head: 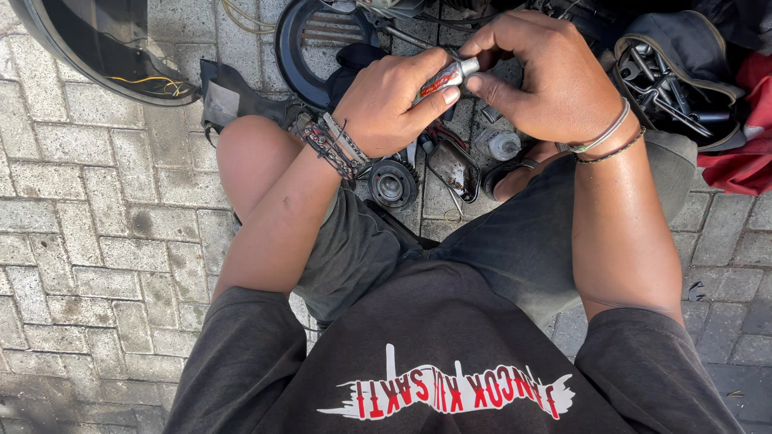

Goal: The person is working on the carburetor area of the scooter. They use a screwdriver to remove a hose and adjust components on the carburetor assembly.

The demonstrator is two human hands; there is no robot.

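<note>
A person is seen from above, seated low on grey paving bricks (96, 241), with both forearms raised toward the upper middle of the frame. At the upper left, part of a dark curved wheel guard (96, 56) with yellow wiring is visible. Moving right, the left hand (390, 100), its wrist wrapped in dark bracelets, is closed around a small silver tube with red markings (441, 79); the thumb and fingers are curled firmly about its body. Below the hands, a round toothed gear (392, 185), a greasy metal cover (454, 169) and a small clear bottle (500, 145) lie on the ground between the knees. Further right, the right hand (547, 76) is pinched shut on the tube's silver end, fingertips gathered at the cap. The work appears best done by keeping the tube's body steady in the left hand while only the right fingertips turn, and by squeezing lightly so that nothing spills onto the shorts. At the far right, an open dark bag of metal tools (671, 76) rests beside red cloth (744, 161).
</note>
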